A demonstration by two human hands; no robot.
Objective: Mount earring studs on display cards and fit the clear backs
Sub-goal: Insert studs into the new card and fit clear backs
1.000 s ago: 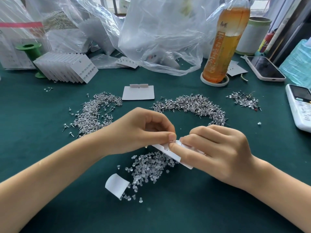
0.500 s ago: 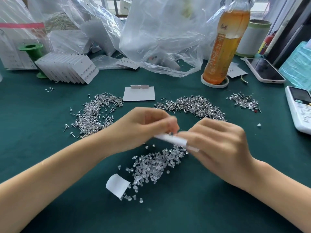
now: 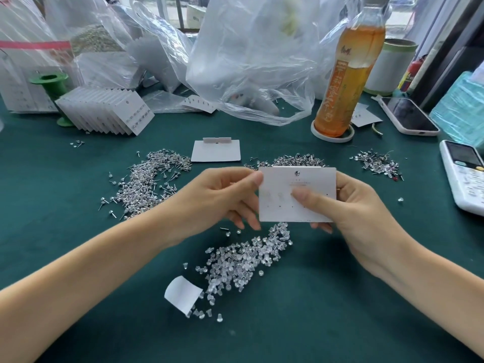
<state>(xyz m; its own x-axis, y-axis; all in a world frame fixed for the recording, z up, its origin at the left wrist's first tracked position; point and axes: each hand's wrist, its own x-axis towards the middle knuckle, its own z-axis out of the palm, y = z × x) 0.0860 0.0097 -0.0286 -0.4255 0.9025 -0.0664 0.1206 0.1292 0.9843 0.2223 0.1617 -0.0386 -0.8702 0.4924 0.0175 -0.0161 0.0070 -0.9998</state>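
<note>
Head view, green-covered table (image 3: 78, 258), contents as follows.

Display card (image 3: 297, 194): white, held up flat toward the camera above the table, between both hands. One small stud (image 3: 296, 173) sits near its top edge; a line of fine print below it is too small to read; rows of small dots or holes cross the lower half.

Left hand (image 3: 222, 200): thumb and fingers pinch the card's left edge.

Right hand (image 3: 353, 205): thumb pressed on the card's face, fingers curled behind its right side.

Clear backs (image 3: 243, 260): loose heap on the cloth just below the card, with a curled white paper scrap (image 3: 182, 294) at its near end.

Earring studs (image 3: 149, 182): silver pile to the left; a second pile (image 3: 298, 161) behind the card; a smaller cluster (image 3: 377, 162) to the right.

Blank card (image 3: 216, 150): lying flat beyond the hands.

Stack of filled cards (image 3: 104, 111): fanned, far left, beside a green spool (image 3: 51, 85).

Plastic bags (image 3: 248, 56): clear, crumpled, along the back.

Bottle (image 3: 348, 79): amber drink, orange label with East Asian characters, not legible.

Phone (image 3: 408, 116): face up, far right.

Remote control (image 3: 463, 174): white, right edge.
</note>
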